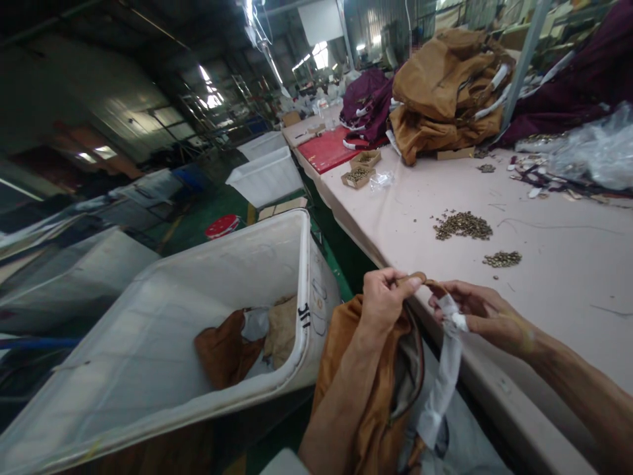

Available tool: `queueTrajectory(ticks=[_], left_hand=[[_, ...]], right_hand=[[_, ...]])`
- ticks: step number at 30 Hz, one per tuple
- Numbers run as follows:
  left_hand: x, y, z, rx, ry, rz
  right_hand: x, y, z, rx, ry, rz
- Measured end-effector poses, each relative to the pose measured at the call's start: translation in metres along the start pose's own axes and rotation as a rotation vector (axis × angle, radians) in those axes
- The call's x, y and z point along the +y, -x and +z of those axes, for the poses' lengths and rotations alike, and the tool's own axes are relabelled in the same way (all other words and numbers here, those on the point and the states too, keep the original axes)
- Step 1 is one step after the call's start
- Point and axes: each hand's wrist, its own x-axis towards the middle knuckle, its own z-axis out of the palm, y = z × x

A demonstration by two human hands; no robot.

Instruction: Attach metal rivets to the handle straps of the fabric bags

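The tan handbag (378, 402) sits low between the bin and the bench edge, its zipped mouth gaping towards the bench; what supports it from below is hidden. Its narrow strap (418, 278) is lifted to the edge, probably to bring the end into clear view while the bag's weight stays below.

The left hand (383, 297) pinches the strap's end between thumb and fingers. The right hand (482, 316) curls its fingers around the strap beside the white wrapping (448, 376) (likely there to guard against scuffs), though how firmly I cannot tell. Held from both sides, the short stretch between seems steadied.

On the bench (554, 290), a larger heap of brassy studs (462, 225) and a smaller heap (502, 259) lie loose, presumably for easy picking; more fill two small cartons farther back. Beyond, tan bags (440, 86) are piled up, apparently to leave working room in front. The white bin (306, 264) stands just beside the bag, with brown pieces (225, 353) inside.
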Motion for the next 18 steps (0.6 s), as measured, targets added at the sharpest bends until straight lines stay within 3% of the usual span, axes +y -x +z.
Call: queueTrajectory(ticks=[3,6,9,14,18], left_hand=[[0.040,-0.016,-0.016,0.163,0.141,0.137],[0.097,-0.033,-0.034,0.374,0.225,0.360],[0.153,-0.047,-0.046,0.538,0.172,0.618],[0.218,-0.054,-0.047,0.700,-0.029,0.965],[0.245,-0.037,-0.031,0.709,-0.109,1.032]], right_hand=[[-0.004,0.007,0.018,-0.053,-0.059,-0.051],[-0.008,0.019,0.034,-0.116,-0.031,-0.086],[-0.016,0.032,0.041,-0.155,0.105,-0.133],[-0.021,0.038,0.041,0.008,0.529,-0.172],[-0.016,0.029,0.044,0.204,0.687,-0.234]])
